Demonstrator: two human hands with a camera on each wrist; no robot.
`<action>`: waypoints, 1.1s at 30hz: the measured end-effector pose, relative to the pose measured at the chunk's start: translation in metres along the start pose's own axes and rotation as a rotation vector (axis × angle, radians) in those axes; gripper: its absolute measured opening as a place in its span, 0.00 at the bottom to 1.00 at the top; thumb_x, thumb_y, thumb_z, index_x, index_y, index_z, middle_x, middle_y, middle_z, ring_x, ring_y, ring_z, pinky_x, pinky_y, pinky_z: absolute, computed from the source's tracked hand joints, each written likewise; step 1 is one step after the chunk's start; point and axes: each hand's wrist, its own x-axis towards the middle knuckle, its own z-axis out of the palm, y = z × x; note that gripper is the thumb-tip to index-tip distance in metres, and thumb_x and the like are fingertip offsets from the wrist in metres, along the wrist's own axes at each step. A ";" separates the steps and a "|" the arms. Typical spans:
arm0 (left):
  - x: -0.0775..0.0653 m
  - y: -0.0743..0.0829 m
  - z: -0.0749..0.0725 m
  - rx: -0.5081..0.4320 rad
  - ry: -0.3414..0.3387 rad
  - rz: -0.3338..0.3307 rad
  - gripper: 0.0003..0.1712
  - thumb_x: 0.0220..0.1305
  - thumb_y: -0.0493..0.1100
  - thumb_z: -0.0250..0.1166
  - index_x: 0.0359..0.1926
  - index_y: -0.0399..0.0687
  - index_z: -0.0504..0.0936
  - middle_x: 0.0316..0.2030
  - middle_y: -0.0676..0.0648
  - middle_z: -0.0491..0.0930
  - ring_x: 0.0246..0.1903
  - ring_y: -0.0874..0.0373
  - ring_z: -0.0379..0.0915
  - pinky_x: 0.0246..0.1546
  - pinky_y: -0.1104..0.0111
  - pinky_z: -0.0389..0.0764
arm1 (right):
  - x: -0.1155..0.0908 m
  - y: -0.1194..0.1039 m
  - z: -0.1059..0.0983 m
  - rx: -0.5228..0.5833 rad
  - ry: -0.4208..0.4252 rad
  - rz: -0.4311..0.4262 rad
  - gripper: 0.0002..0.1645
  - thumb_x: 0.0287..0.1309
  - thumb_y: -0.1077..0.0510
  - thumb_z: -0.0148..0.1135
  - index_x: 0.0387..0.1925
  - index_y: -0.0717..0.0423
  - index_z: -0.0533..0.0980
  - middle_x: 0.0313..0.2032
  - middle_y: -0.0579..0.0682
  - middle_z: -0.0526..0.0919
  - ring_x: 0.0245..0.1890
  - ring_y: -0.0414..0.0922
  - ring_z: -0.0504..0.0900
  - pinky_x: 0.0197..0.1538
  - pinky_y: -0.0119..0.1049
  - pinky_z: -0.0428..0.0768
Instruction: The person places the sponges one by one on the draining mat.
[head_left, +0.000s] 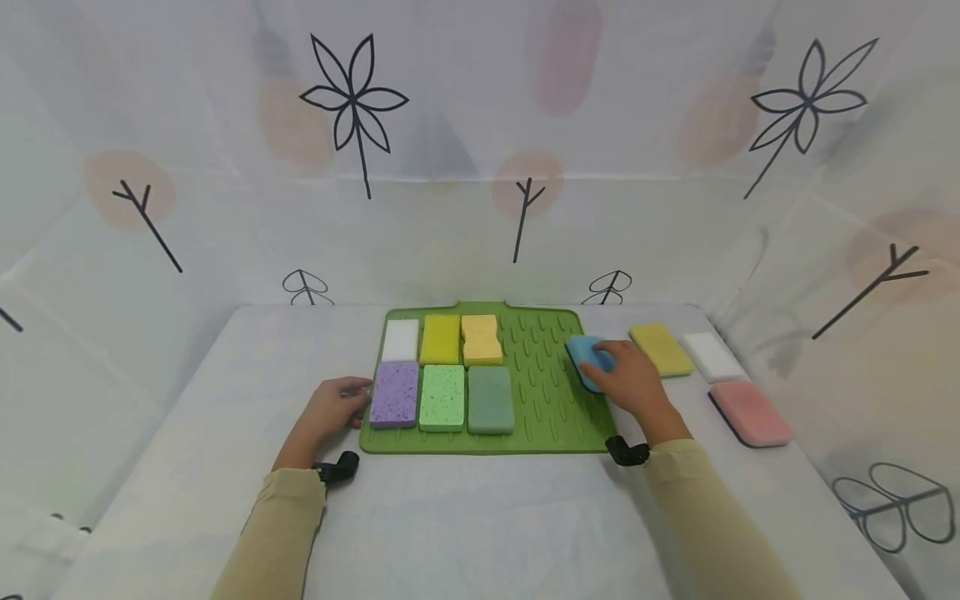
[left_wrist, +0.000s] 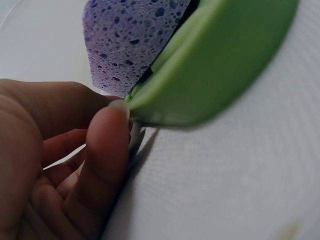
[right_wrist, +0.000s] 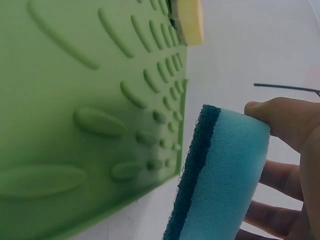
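A blue sponge (head_left: 587, 354) with a dark scouring side is held by my right hand (head_left: 636, 379), over the right edge of the green ridged mat (head_left: 551, 417). In the right wrist view, the sponge (right_wrist: 227, 175) is tilted and apart from the mat, with the thumb at its top corner. My left hand (head_left: 337, 408) pinches the mat's left edge between thumb and finger, beside a purple sponge (head_left: 394, 395). On the mat also lie a white sponge (head_left: 401, 340), yellow sponge (head_left: 440, 339), pale orange wavy sponge (head_left: 482, 340), speckled light green sponge (head_left: 442, 398) and dull green sponge (head_left: 491, 400).
Right of the mat, on the white-covered table (head_left: 480, 525), lie a yellow sponge (head_left: 662, 350), a white sponge (head_left: 712, 357) and a pink sponge (head_left: 750, 413) with a dark underside. A patterned cloth wall (head_left: 450, 233) stands behind and at both sides.
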 end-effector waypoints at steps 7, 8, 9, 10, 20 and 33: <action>0.001 -0.001 0.000 0.005 0.000 0.002 0.27 0.64 0.42 0.58 0.63 0.41 0.72 0.44 0.41 0.80 0.26 0.58 0.78 0.31 0.68 0.81 | 0.007 -0.008 0.003 -0.013 -0.006 -0.013 0.34 0.63 0.41 0.56 0.61 0.61 0.71 0.62 0.67 0.70 0.63 0.65 0.68 0.62 0.62 0.67; 0.001 -0.001 -0.001 0.007 0.001 0.004 0.27 0.64 0.43 0.58 0.64 0.41 0.72 0.44 0.41 0.81 0.26 0.58 0.78 0.31 0.68 0.81 | 0.009 -0.009 0.004 -0.007 -0.008 -0.013 0.34 0.63 0.41 0.56 0.61 0.61 0.71 0.62 0.67 0.70 0.63 0.65 0.67 0.63 0.62 0.67; 0.001 -0.001 -0.001 0.010 0.001 0.005 0.27 0.64 0.43 0.58 0.64 0.41 0.72 0.43 0.41 0.81 0.26 0.58 0.78 0.31 0.68 0.80 | 0.010 -0.010 0.005 0.000 -0.010 -0.011 0.35 0.63 0.40 0.56 0.61 0.61 0.71 0.62 0.67 0.69 0.63 0.65 0.67 0.63 0.62 0.67; 0.001 -0.001 -0.001 0.013 0.001 0.005 0.27 0.64 0.43 0.58 0.64 0.41 0.72 0.43 0.42 0.81 0.26 0.58 0.78 0.31 0.68 0.80 | 0.011 -0.010 0.006 0.004 -0.012 -0.007 0.35 0.63 0.40 0.56 0.61 0.61 0.71 0.63 0.67 0.69 0.63 0.65 0.67 0.63 0.62 0.66; 0.002 -0.004 0.001 0.005 -0.002 0.002 0.26 0.65 0.43 0.58 0.64 0.41 0.72 0.46 0.41 0.80 0.27 0.59 0.78 0.31 0.68 0.81 | 0.022 -0.020 0.017 0.055 -0.031 0.002 0.35 0.63 0.39 0.56 0.62 0.58 0.71 0.64 0.66 0.67 0.63 0.65 0.67 0.62 0.63 0.67; 0.001 -0.002 -0.001 -0.002 -0.005 -0.001 0.27 0.65 0.43 0.58 0.64 0.41 0.72 0.46 0.40 0.80 0.27 0.58 0.78 0.32 0.68 0.81 | 0.032 -0.036 0.026 0.072 -0.053 -0.012 0.34 0.63 0.40 0.57 0.61 0.59 0.71 0.61 0.66 0.70 0.60 0.64 0.69 0.60 0.62 0.69</action>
